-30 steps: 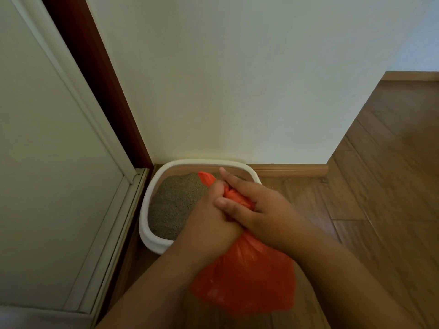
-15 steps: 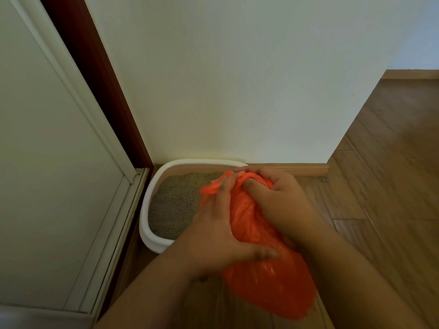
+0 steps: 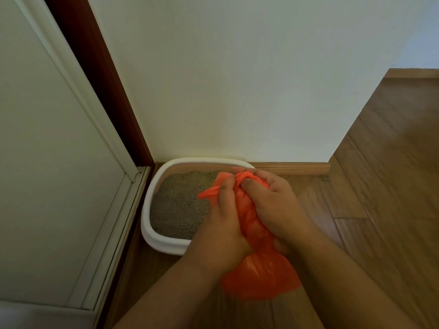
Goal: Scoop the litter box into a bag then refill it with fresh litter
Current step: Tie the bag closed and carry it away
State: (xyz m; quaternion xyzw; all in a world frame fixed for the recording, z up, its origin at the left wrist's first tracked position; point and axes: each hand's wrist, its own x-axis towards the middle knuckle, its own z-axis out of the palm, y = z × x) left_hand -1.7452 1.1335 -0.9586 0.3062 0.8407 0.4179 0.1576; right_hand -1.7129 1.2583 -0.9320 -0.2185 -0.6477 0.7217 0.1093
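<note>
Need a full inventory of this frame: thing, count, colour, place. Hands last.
litter box: 1, white, on the floor in the corner by the wall
litter: grey, fills the box
bag: 1, orange, gathered at the top, in front of the box
door: 1, pale, left
door frame: dark red-brown, beside the door
wall: off-white, behind the box
baseboard: wood, along the wall
floor: brown wood planks, right
hands: left and right, both grip the bag's neck

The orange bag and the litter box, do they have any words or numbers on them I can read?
No readable text anywhere.
Orange bag, gripped by the left hand and right hand: plain, no print.
White litter box: no label visible.
Wall and door: no signs.
</note>
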